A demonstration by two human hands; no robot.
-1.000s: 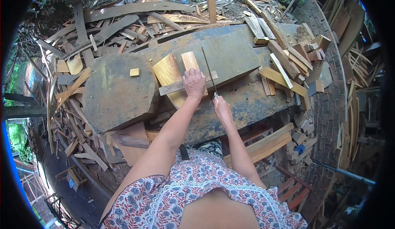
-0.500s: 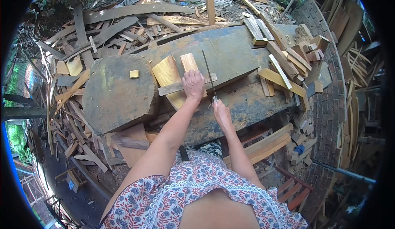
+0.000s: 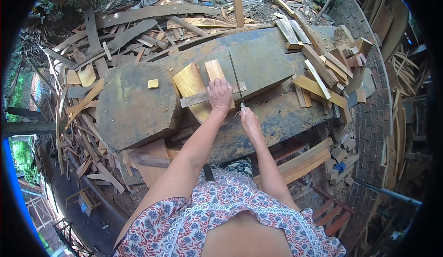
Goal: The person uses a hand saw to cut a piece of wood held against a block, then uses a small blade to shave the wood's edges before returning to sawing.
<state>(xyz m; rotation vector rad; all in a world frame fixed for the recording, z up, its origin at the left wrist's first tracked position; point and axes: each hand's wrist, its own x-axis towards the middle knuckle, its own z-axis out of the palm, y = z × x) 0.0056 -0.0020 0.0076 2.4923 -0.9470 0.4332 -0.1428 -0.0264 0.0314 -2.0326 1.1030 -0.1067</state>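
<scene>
My right hand (image 3: 251, 122) is closed round the handle of a handsaw, whose narrow dark blade (image 3: 236, 76) points away from me. The blade crosses a thin grey-brown wooden strip (image 3: 194, 100) near its right end. To the left of the saw, my left hand (image 3: 220, 94) grips that strip with bent fingers, pressing it down over a pale board (image 3: 214, 69). Beside it leans a wider yellow board (image 3: 188, 82), also under the strip. These rest against a thick grey timber slab (image 3: 265, 65). Below the blade, the slab's front edge shows.
A small yellow block (image 3: 153, 83) lies on a broad wooden stump (image 3: 134, 109) at the left. Stacked offcuts (image 3: 325, 70) crowd the right end of the bench (image 3: 286, 118). Scrap wood (image 3: 124, 31) is heaped behind and to the left, and a post (image 3: 237, 3) stands at the back.
The whole view has shifted slightly to the right. My right hand and the saw have hardly moved against the strip; my left hand keeps its place on it.
</scene>
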